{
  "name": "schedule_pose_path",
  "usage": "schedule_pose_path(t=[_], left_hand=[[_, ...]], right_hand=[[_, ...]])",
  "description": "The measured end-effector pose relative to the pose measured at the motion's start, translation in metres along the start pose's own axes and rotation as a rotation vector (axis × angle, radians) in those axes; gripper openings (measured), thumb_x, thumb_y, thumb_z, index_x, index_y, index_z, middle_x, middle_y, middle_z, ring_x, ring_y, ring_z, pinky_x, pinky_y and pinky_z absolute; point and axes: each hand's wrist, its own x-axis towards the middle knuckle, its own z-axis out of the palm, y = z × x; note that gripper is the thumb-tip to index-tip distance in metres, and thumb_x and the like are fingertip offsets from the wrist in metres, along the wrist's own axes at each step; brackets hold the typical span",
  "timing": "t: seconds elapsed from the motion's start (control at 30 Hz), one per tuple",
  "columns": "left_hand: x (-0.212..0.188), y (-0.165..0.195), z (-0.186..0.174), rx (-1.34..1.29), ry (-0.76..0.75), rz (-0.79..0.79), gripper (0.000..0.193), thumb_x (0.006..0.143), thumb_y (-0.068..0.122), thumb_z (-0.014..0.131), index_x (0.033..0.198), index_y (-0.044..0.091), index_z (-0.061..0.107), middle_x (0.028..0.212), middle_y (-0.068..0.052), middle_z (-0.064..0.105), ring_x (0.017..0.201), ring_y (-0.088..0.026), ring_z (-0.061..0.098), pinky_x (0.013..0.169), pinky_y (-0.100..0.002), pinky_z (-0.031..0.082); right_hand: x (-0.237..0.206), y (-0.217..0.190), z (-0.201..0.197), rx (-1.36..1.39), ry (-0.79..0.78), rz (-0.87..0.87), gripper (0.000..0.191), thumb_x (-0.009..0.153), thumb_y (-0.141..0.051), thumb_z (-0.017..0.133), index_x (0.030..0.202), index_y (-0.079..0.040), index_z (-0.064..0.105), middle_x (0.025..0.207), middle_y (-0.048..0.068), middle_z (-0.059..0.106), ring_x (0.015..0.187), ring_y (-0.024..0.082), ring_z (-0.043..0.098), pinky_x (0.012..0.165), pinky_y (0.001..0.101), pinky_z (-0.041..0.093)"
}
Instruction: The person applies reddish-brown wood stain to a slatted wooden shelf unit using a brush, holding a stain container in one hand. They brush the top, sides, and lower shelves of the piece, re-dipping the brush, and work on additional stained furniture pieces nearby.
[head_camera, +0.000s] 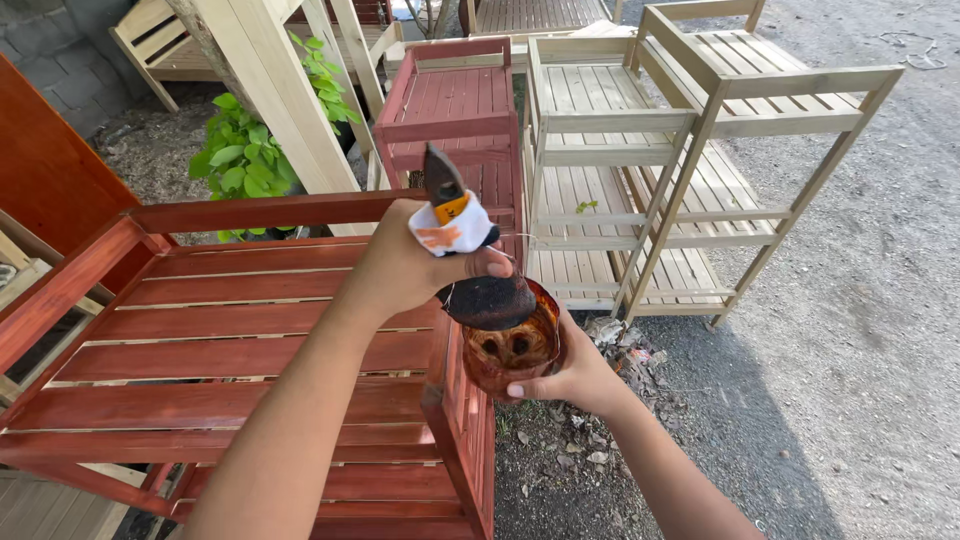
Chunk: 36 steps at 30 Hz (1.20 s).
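The paintbrush (470, 250) sat w/ its dark, stain-soaked bristle head at the mouth of the cut plastic container (515, 350), handle wrapped in white cloth and pointing up and away. Left hand (400, 270) had its fingers curled tight round that wrapped part, thumb over the top. Right hand (580, 375) cupped the container from below and the side, fingers closed round its wall, holding it just off the corner of the red-stained bench (230, 330).

The container looked thin, clear and soft-walled, coated inside w/ reddish-brown stain, so prob. light but easy to squash and slick where wet; best held low round the base, as the right hand did. The brush seemed light and stiff in the handle, floppy and drippy at the bristles; the cloth wrap was the dry place to grip. How much liquid was left inside I couldn't tell, the brush head hid most of it.

Beyond the bench stood a second red-stained rack (450, 110), then unfinished pale wood shelving racks (680, 150) on grey gravel ground (860, 330). A green leafy plant (245, 150) grew behind a pale timber post (280, 90); dry leaf litter (620, 340) lay under the hands.
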Motion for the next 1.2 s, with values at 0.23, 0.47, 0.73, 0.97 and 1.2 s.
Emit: schedule_pose_path(t=[0.23,0.47,0.73,0.97,1.2], left_hand=[[0.081,-0.034,0.003,0.279,-0.125,-0.075,0.044,0.063,0.030,0.098,0.089,0.007,0.071,0.081,0.000,0.076,0.076,-0.011,0.071,0.073,-0.031,0.056],[0.136,-0.081,0.020,0.472,-0.221,-0.174,0.045,0.058,0.028,0.098,0.092,0.008,0.075,0.081,-0.008,0.077,0.075,-0.023,0.074,0.075,-0.035,0.056],[0.158,-0.131,0.060,0.543,-0.184,-0.198,0.042,0.055,0.026,0.094,0.090,0.010,0.077,0.083,-0.011,0.077,0.080,-0.030,0.075,0.075,-0.038,0.057],[0.186,-0.158,0.118,0.679,-0.086,-0.387,0.027,0.062,0.017,0.085,0.087,0.011,0.078,0.081,-0.013,0.075,0.078,-0.034,0.073,0.072,-0.041,0.058],[0.214,-0.165,0.189,0.820,0.242,-0.475,0.014,0.070,0.016,0.083,0.079,0.009,0.074,0.080,-0.019,0.071,0.078,-0.039,0.070,0.070,-0.044,0.056]], right_hand=[[0.076,0.024,-0.077,-0.113,-0.104,-0.001,0.120,0.057,-0.018,0.096,0.157,-0.007,0.031,0.147,0.010,0.055,0.136,0.021,0.053,0.116,0.0401,0.043],[0.148,0.064,-0.131,-0.087,-0.285,-0.036,0.123,0.058,-0.018,0.098,0.158,-0.005,0.028,0.150,0.010,0.051,0.141,0.022,0.049,0.120,0.0407,0.038],[0.198,0.104,-0.179,-0.093,-0.439,0.039,0.127,0.055,-0.015,0.099,0.159,-0.007,0.026,0.150,0.008,0.052,0.140,0.019,0.048,0.120,0.0396,0.037],[0.237,0.130,-0.243,-0.048,-0.636,0.056,0.125,0.058,-0.013,0.098,0.159,-0.006,0.025,0.148,0.008,0.054,0.138,0.019,0.048,0.120,0.0391,0.038],[0.262,0.126,-0.306,-0.054,-0.863,-0.047,0.122,0.057,-0.008,0.096,0.157,-0.007,0.026,0.145,0.007,0.053,0.137,0.019,0.048,0.117,0.0371,0.037]])
